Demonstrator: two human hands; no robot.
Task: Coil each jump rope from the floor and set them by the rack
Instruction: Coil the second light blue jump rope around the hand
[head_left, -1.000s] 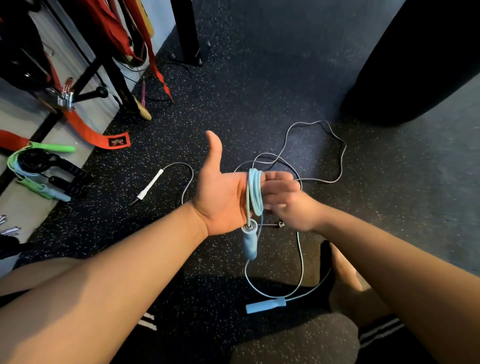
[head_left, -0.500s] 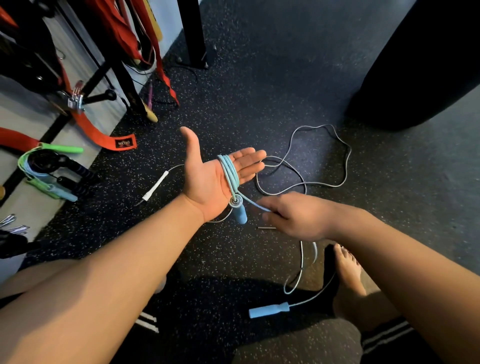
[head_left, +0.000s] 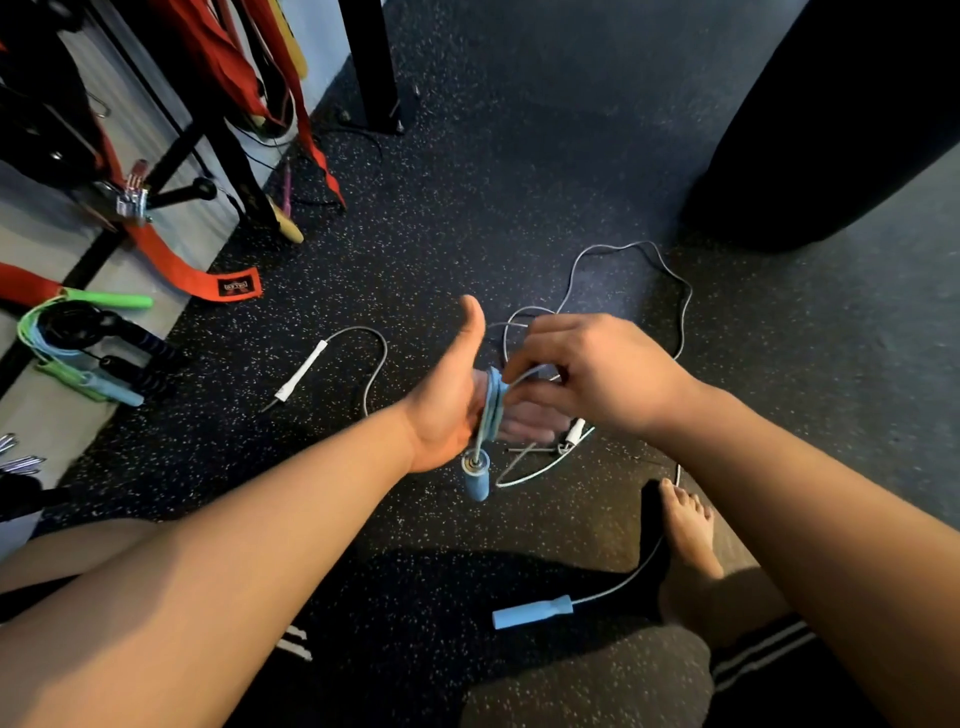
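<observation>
**Blue jump rope, part-coiled on the hand**

Left hand (head_left: 447, 400): held flat and wide, thumb up. Fingers blurred and mostly hidden behind the other hand.

Right hand (head_left: 587, 374): closed in a pinch on the blue cord just beside the coil. Fingertips hard to make out.

Blue jump rope (head_left: 493, 402): wound in several turns round the left palm. Number of turns not readable.

Blue handle (head_left: 477, 475): hung from the coil below the heel of the left hand.

Second blue handle (head_left: 532, 612): lay on the floor (head_left: 467, 208) near the bare foot (head_left: 685, 525). Cord ran up past the foot and was lost there.

Grey jump rope (head_left: 675, 291): lay loose in loops beyond the hands, partly covered by them. White handle (head_left: 301, 371) to the left of the left hand. Second white handle (head_left: 574, 431) under the right wrist, close to a loop of pale cord.

Coiled ropes (head_left: 72, 332), green, blue and black: set at the left edge by the rack (head_left: 228, 156). Count unclear.

Orange strap (head_left: 197, 270): trailed from the rack onto the floor.

Large black cylinder (head_left: 831, 130): stood at upper right, cut off by the frame.
</observation>
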